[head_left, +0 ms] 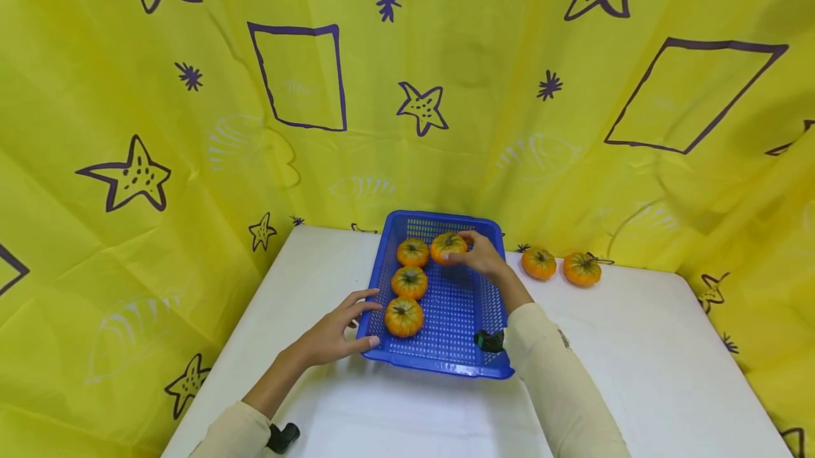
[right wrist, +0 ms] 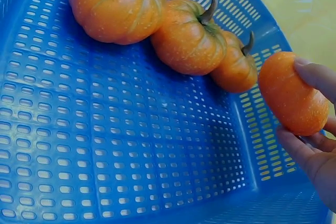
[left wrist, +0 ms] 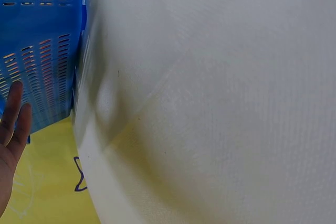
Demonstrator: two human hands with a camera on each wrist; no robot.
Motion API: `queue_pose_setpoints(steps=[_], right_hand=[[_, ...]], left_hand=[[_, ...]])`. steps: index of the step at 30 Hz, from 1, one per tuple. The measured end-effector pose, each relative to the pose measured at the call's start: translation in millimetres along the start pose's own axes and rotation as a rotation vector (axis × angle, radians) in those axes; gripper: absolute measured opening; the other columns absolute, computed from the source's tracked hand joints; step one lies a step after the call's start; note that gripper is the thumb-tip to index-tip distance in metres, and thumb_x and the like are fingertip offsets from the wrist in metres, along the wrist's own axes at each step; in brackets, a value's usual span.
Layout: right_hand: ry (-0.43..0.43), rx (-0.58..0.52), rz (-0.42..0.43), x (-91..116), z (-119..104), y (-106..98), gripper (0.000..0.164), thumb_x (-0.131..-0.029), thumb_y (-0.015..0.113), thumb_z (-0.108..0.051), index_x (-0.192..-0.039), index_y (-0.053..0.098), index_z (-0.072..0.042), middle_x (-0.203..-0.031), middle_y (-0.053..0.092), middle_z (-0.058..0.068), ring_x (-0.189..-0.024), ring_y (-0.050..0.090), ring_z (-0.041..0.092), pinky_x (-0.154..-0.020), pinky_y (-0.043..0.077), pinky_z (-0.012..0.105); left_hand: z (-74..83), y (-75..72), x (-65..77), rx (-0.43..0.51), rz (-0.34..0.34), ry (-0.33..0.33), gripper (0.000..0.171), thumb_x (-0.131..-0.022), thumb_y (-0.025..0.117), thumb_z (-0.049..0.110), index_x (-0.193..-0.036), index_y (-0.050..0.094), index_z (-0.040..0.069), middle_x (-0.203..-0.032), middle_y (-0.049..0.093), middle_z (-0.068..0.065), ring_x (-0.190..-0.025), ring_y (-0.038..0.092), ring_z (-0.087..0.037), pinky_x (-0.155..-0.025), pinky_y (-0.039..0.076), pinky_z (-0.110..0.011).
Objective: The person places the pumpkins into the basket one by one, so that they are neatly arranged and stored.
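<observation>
Pumpkin (head_left: 448,247) sits in the right hand (head_left: 480,255), between thumb (head_left: 457,258) and fingers (head_left: 470,235).

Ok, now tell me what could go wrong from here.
The right hand holds the pumpkin with its fingers and thumb, so it might slip and drop into the blue basket. Lowered carelessly, it could knock the far pumpkin of the row close beside it. The left hand isn't gripping the basket, so a bump might shift it.
</observation>
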State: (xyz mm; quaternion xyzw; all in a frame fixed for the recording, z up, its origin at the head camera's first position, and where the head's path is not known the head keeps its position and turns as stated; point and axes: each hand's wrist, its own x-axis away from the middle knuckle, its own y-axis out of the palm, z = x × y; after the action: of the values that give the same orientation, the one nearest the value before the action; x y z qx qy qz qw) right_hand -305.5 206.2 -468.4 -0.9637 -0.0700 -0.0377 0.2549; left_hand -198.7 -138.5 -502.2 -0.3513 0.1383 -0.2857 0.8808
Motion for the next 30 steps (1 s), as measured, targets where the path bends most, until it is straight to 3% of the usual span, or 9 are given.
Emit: queue_pose_setpoints(steps=[14,30], right_hand=[[0.055,0.039,0.057,-8.3,11.4,14.3,0.070,-0.087,0.076,-0.016,-0.144,0.043,0.005,-0.138,0.051,0.032,-0.123,0.054,0.043,-0.106,0.047,0.051],[0.144,0.010,0.064,-10.2,13.6,24.9,0.075,-0.087,0.075,-0.016,-0.148,0.039,0.006,-0.143,0.046,0.033,-0.127,0.052,0.046,-0.106,0.048,0.052]], left_hand=[[0.5,-0.1,0.4,-0.002,-0.008,0.002,0.062,-0.092,0.068,0.048,-0.144,0.053,0.017,-0.163,0.029,0.001,-0.136,0.049,-0.030,-0.097,0.055,-0.046],[-1.5,-0.8,0.4,0.017,-0.005,0.004,0.060,-0.092,0.069,0.046,-0.143,0.054,0.018,-0.163,0.029,0.001,-0.137,0.048,-0.030,-0.098,0.055,-0.047]])
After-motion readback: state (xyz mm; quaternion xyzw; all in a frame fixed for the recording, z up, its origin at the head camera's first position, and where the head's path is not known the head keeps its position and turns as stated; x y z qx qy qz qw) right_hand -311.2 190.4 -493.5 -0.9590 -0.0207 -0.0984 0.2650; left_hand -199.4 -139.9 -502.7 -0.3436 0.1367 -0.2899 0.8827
